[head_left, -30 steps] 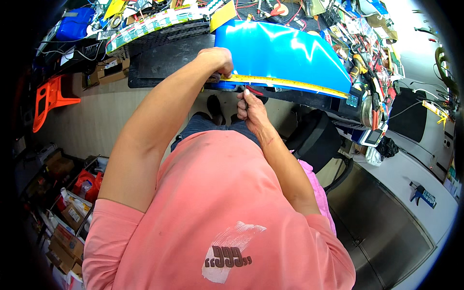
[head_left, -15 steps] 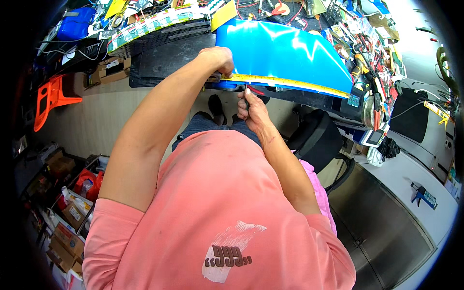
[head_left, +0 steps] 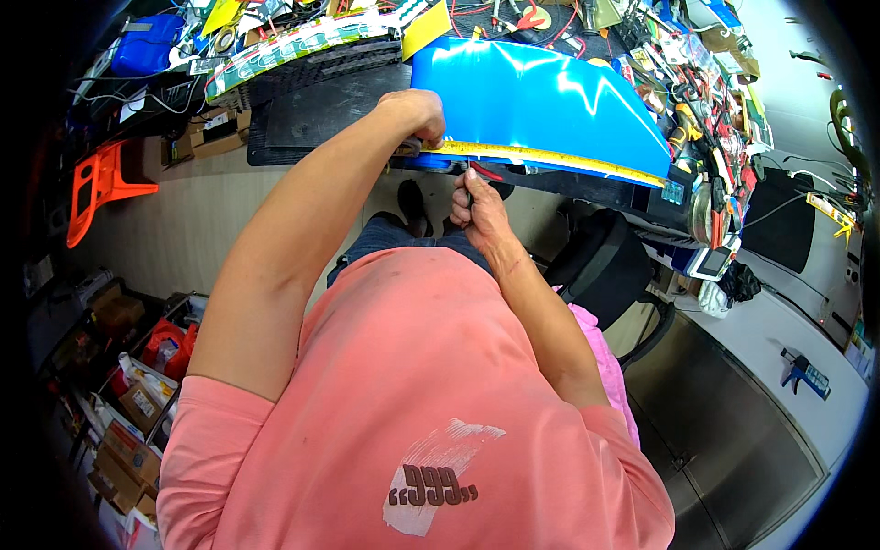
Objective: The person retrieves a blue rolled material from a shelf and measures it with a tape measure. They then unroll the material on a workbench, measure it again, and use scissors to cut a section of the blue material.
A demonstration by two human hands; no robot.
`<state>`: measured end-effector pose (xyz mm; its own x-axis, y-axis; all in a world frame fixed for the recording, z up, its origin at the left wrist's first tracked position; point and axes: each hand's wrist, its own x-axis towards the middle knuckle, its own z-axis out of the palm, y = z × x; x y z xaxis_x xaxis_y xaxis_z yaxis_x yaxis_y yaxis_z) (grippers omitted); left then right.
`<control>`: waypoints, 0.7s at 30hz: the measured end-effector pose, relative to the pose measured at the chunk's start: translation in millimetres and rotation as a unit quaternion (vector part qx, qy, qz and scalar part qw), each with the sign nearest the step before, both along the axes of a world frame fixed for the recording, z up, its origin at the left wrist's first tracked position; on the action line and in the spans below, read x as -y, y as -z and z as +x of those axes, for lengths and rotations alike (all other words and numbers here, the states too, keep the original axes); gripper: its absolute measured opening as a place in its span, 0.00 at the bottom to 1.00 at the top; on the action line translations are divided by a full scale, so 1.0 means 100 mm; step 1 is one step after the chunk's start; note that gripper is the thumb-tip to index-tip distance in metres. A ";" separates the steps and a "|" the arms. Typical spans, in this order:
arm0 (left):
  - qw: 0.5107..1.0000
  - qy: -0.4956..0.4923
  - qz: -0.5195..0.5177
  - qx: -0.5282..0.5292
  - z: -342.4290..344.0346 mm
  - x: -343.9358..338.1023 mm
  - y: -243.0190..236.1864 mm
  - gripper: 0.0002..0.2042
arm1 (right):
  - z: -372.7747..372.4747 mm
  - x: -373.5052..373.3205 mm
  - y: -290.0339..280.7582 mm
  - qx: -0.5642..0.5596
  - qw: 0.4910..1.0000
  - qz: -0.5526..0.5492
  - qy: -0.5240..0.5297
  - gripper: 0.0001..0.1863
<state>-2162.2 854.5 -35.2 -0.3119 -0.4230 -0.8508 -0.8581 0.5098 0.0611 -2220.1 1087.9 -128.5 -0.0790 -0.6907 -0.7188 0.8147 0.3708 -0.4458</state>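
Observation:
A glossy blue plastic sheet (head_left: 541,101) lies on the workbench. Along its near edge stretches the yellow blade of a tape measure (head_left: 541,158), reaching to the sheet's right corner. My left hand (head_left: 417,112) is closed at the left end of the blade, around the dark case, which is mostly hidden under the fingers. Just below the sheet's edge, my right hand (head_left: 478,209) is closed with the thumb up on a slim dark tool (head_left: 469,191), whose tip points at the tape. A small red piece (head_left: 489,172) shows beside the thumb; what it belongs to is unclear.
A black mat (head_left: 312,110) and a long battery pack (head_left: 302,55) lie left of the sheet. Tools and wires crowd the bench's back and right, with a wire spool (head_left: 704,215). A black chair (head_left: 600,257) stands close on my right, an orange plastic frame (head_left: 101,188) at far left.
Almost nothing differs. The view has shifted very slightly, while both hands, the tape and the blue sheet keep their places.

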 end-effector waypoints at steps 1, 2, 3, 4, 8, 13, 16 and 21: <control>1.000 0.001 0.001 -0.001 0.00 0.00 -0.01 0.27 | 0.00 0.00 0.01 0.002 1.000 -0.005 0.000 0.17; 1.000 0.002 0.002 -0.002 0.00 0.00 -0.02 0.26 | 0.00 -0.01 0.01 0.004 1.000 -0.009 0.000 0.17; 1.000 -0.003 0.000 -0.006 0.00 -0.01 -0.02 0.26 | 0.00 -0.01 0.02 0.003 1.000 -0.009 0.000 0.17; 1.000 -0.004 -0.001 -0.005 0.00 -0.01 -0.02 0.26 | 0.00 -0.01 0.02 0.003 1.000 -0.008 -0.001 0.17; 1.000 -0.010 -0.005 -0.004 0.00 -0.03 0.00 0.27 | 0.02 -0.01 0.02 0.002 1.000 -0.007 0.007 0.18; 1.000 -0.001 0.004 -0.005 0.00 -0.01 -0.06 0.26 | 0.01 -0.02 0.06 0.010 1.000 -0.018 0.011 0.17; 1.000 -0.011 0.001 0.003 0.00 -0.01 -0.08 0.26 | 0.01 -0.01 0.03 0.005 1.000 -0.011 0.007 0.17; 1.000 0.002 -0.004 0.000 -0.01 -0.03 -0.12 0.26 | 0.01 -0.01 0.03 0.001 1.000 -0.013 0.007 0.17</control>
<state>-2162.9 857.7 -22.7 -0.3127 -0.4281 -0.8479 -0.8565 0.5130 0.0569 -2218.7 1089.3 -131.7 -0.0883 -0.7082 -0.7005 0.8204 0.3471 -0.4544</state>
